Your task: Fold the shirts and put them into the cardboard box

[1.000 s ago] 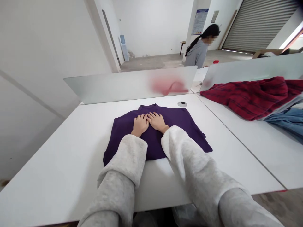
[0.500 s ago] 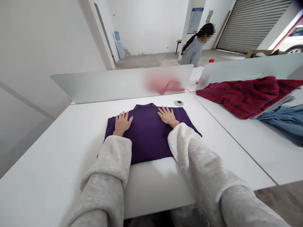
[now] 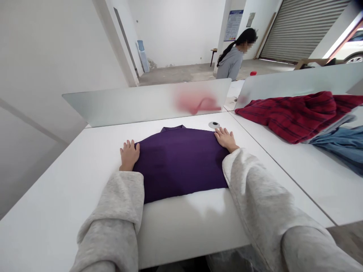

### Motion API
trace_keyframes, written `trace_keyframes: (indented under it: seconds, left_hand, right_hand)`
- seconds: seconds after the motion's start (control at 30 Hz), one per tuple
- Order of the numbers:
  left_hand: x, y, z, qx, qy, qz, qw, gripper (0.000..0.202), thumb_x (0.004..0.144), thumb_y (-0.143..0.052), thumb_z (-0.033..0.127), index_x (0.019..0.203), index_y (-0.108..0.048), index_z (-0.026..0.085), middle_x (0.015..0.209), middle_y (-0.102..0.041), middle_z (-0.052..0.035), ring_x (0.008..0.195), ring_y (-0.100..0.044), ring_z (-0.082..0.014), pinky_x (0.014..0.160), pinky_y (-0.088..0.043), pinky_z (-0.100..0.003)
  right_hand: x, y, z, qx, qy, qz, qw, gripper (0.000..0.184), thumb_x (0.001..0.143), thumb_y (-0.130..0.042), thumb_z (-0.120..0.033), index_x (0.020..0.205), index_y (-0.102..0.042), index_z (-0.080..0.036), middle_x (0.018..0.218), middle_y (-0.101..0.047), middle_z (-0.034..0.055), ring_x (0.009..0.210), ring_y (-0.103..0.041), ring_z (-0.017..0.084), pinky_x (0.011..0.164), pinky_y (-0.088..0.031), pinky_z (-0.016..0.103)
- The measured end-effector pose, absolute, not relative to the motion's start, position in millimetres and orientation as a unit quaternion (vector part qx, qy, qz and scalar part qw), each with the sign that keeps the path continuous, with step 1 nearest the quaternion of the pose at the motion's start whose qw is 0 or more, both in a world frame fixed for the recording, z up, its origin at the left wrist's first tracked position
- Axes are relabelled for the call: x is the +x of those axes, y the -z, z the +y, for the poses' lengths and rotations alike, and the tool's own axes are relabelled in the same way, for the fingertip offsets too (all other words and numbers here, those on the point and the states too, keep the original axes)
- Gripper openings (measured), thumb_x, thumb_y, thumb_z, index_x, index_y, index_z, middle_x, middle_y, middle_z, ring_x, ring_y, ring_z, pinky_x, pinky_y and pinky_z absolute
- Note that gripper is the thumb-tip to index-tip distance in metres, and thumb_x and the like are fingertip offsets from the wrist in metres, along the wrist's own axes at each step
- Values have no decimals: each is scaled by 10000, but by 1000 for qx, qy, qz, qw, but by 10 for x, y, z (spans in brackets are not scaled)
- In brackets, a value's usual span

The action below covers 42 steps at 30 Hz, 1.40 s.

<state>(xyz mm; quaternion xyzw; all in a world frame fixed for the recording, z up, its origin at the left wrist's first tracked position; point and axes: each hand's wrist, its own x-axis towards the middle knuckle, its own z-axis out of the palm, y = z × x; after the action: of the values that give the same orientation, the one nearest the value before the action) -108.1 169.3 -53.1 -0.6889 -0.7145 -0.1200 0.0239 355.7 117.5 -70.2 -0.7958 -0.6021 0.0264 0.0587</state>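
Observation:
A dark purple shirt [image 3: 181, 162] lies folded and flat on the white table, its collar [image 3: 173, 128] at the far edge. My left hand [image 3: 130, 154] rests palm down at the shirt's upper left corner, fingers stretched out. At the upper right corner, my right hand [image 3: 226, 139] presses flat with its fingers apart. Neither hand grips the cloth. Both forearms wear pale grey sleeves, and the right one covers part of the shirt's right side.
A frosted divider [image 3: 127, 104] stands along the table's far edge. To the right lie a red plaid garment [image 3: 300, 117] and a blue garment [image 3: 344, 145]. A round cable hole [image 3: 214, 124] sits behind the shirt. Another person [image 3: 234, 56] is beyond the divider.
Both hands have slid outward across the shirt, the left one to the left and the right one to the right. The purple cloth looks smoother and its sides have shifted.

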Motion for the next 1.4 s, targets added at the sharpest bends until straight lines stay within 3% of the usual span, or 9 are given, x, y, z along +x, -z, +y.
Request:
trace_keyframes:
  seconds: [0.13, 0.2, 0.33, 0.47, 0.83, 0.97, 1.13, 1.23, 1.4]
  left_hand:
    - [-1007, 432, 1522, -732, 221, -640, 74, 567, 959, -118, 314, 1357, -441, 72, 1458, -401, -140, 1386, -287, -240, 1140, -195, -444]
    - [-916, 383, 1364, -757, 231, -606, 83, 582, 965, -111, 345, 1348, -457, 76, 1454, -406, -141, 1388, -281, -259, 1136, -185, -480]
    - [-642, 343, 778, -830, 122, -541, 51, 619, 959, -154, 459, 1374, -441, 100, 1479, -359, -148, 1401, -227, -325, 1103, -207, -562]
    - [-628, 496, 50, -911, 46, -410, -27, 554, 958, -209, 485, 1458, -280, 259, 1514, -311, -44, 1411, -230, -227, 1116, -258, -470]
    - [-1731, 897, -334, -785, 43, -618, 15, 550, 935, -236, 390, 1423, -372, 177, 1468, -380, -132, 1381, -293, -298, 1034, -324, -579]
    - [-1122, 791, -328, -780, 177, -597, 61, 505, 931, -298, 414, 1261, -547, 125, 1346, -527, -173, 1279, -450, -323, 1028, -344, -581]
    - [119, 610, -457, -886, 218, -409, 19, 487, 919, -398, 452, 1302, -494, 166, 1318, -564, -123, 1263, -477, -241, 1067, -349, -472]
    - [794, 518, -544, -951, 142, -275, -13, 613, 898, -400, 536, 1370, -418, 146, 1439, -436, -116, 1357, -345, -249, 1128, -251, -446]
    - [1568, 464, -454, -962, 101, -253, -1, 615, 928, -348, 440, 1435, -296, 98, 1503, -329, -120, 1400, -241, -265, 1138, -191, -422]
  right_hand:
    - [3512, 693, 1183, -797, -24, -601, 58, 557, 975, -132, -432, 1474, -269, -228, 1547, -216, 67, 1414, -176, 278, 1103, -174, 556]
    - [3507, 691, 1187, -799, -25, -598, 62, 547, 973, -150, -428, 1470, -277, -237, 1545, -225, 58, 1412, -181, 276, 1105, -169, 555]
    - [3510, 692, 1188, -797, -20, -600, 70, 539, 972, -170, -422, 1466, -286, -239, 1543, -233, 56, 1410, -187, 277, 1105, -169, 557]
    - [3513, 701, 1187, -796, -22, -601, 71, 540, 974, -169, -419, 1466, -288, -233, 1541, -234, 67, 1409, -185, 284, 1100, -168, 564]
    - [3527, 739, 1188, -784, -30, -608, 119, 536, 969, -228, -404, 1449, -335, -194, 1526, -266, 98, 1403, -194, 315, 1095, -148, 588]
    - [3541, 736, 1162, -768, -35, -615, 177, 575, 958, -281, -458, 1454, -322, -172, 1477, -361, 125, 1383, -243, 329, 1086, -158, 596]
    - [3627, 738, 1120, -733, -66, -620, 272, 470, 935, -370, -388, 1334, -501, -178, 1347, -532, 104, 1330, -364, 293, 1095, -184, 564]
    - [3690, 764, 1081, -686, -132, -640, 321, 497, 922, -382, -365, 1401, -412, -238, 1404, -475, 73, 1323, -394, 246, 1115, -143, 562]
    - [3766, 734, 944, -594, -247, -682, 347, 681, 843, -497, -405, 1468, -290, -228, 1522, -274, 46, 1407, -227, 215, 1160, -106, 460]
